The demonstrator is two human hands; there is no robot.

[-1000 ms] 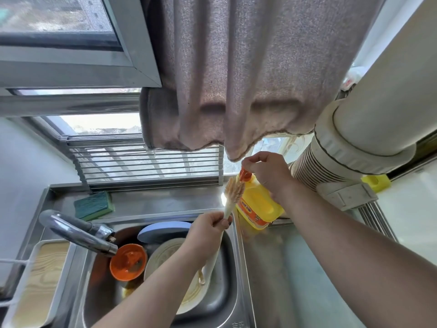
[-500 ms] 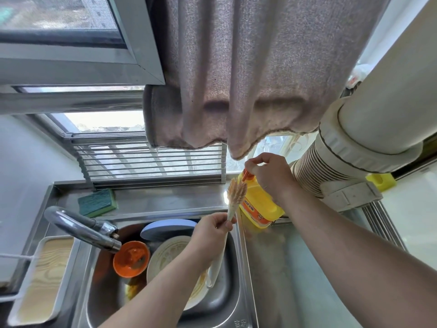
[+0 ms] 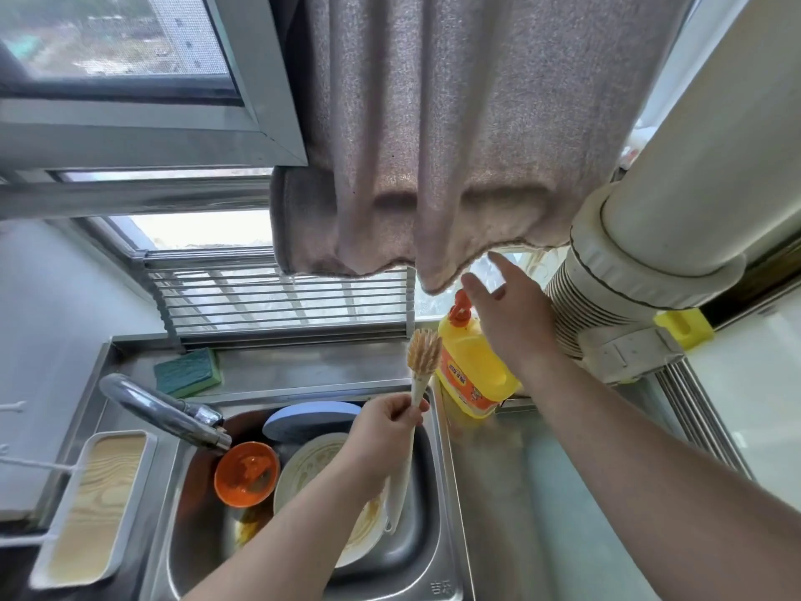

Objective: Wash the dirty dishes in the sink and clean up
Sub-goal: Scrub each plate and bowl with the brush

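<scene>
A person's left hand (image 3: 388,416) is gripping the white handle of a dish brush with tan bristles (image 3: 422,362), fingers curled round the shaft just below the head, and is holding the brush upright over the right rim of the stainless steel sink (image 3: 437,557). Just to the right of the bristles, the yellow plastic detergent bottle with an orange pump cap (image 3: 472,366) is standing on the steel counter (image 3: 542,492), directly below the right hand (image 3: 516,314). That hand is hovering above the pump with its fingers spread and straight, grasping nothing; whether a fingertip is touching the cap is hard to judge from this angle. Below the left forearm, a soiled white plate (image 3: 316,466) is lying in the basin, with a greasy orange bowl (image 3: 247,472) just to its left and a blue-rimmed dish (image 3: 310,416) behind it. A chrome tap (image 3: 160,409) is reaching over the bowl. Farther left of both hands, a green sponge (image 3: 187,370) is resting on the ledge behind the sink.
</scene>
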